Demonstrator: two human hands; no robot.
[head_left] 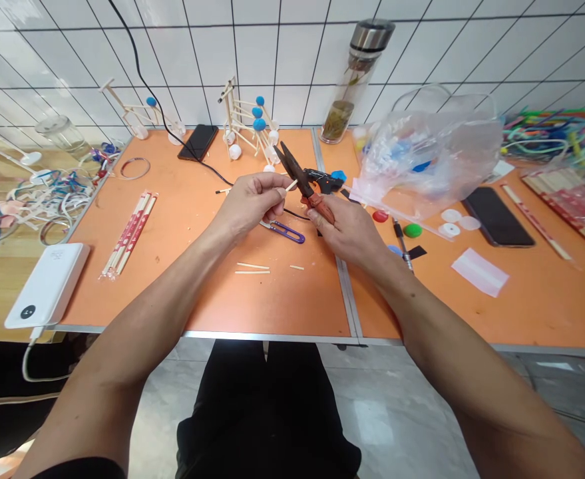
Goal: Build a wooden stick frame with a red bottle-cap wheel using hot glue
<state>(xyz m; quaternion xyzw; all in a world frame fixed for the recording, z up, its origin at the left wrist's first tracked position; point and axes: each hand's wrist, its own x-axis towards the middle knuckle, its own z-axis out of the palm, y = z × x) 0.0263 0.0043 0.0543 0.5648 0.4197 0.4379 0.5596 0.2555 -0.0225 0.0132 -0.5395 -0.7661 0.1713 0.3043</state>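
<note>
My left hand pinches a short pale wooden stick, its tip pointing at the scissors. In my right hand is a pair of scissors with dark, rusty-looking blades and reddish handles. The blades look parted, beside the stick's end; whether they touch it I cannot tell. Below my left hand lies a purple thread snipper. Cut stick pieces rest on the orange table nearer to me. Behind the scissors a black glue gun is partly hidden.
Stick models with blue and white balls stand by the tiled wall, near a glass bottle and a black phone. Wrapped chopsticks and a white power bank lie left. A plastic bag and another phone lie right.
</note>
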